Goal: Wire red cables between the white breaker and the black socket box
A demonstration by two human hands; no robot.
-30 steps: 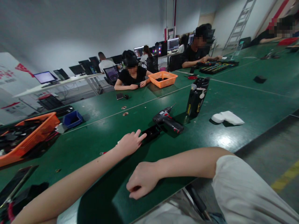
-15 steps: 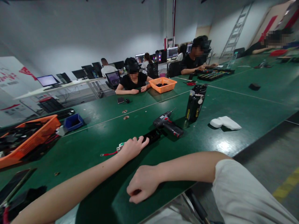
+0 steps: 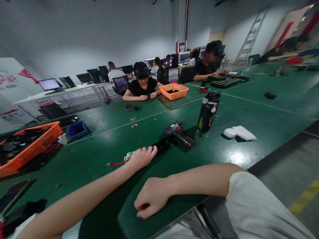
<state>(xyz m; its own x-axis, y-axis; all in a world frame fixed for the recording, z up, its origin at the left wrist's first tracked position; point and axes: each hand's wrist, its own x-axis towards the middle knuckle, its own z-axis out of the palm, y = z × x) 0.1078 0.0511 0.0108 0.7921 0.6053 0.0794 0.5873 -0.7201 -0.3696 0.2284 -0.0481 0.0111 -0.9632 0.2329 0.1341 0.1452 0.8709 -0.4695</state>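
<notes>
My left hand [image 3: 142, 156] lies over a long black bar-like part [image 3: 161, 146], its fingers curled round the edge. Past the wrist side of that hand a white and green connector [image 3: 128, 156] sticks out, with a red wire [image 3: 116, 163] ending in a metal lug. Touching or close to the bar's far end, a cordless drill [image 3: 178, 133] rests on its side with the bit pointing away. Nearer to me, my right hand [image 3: 152, 196] rests on the green table [image 3: 109, 202], fingers curled in a loose fist, with nothing visible in it.
A black bottle [image 3: 208, 112] stands beyond the drill, a white object [image 3: 239, 132] to its right. On the left are an orange crate [image 3: 37, 146] of dark parts and a blue bin [image 3: 77, 129]. Co-workers sit across the table near an orange basket [image 3: 173, 92].
My left hand's fingers have drawn in slightly over the black bar. The right hand has stayed almost still, and the view has shifted a little.
</notes>
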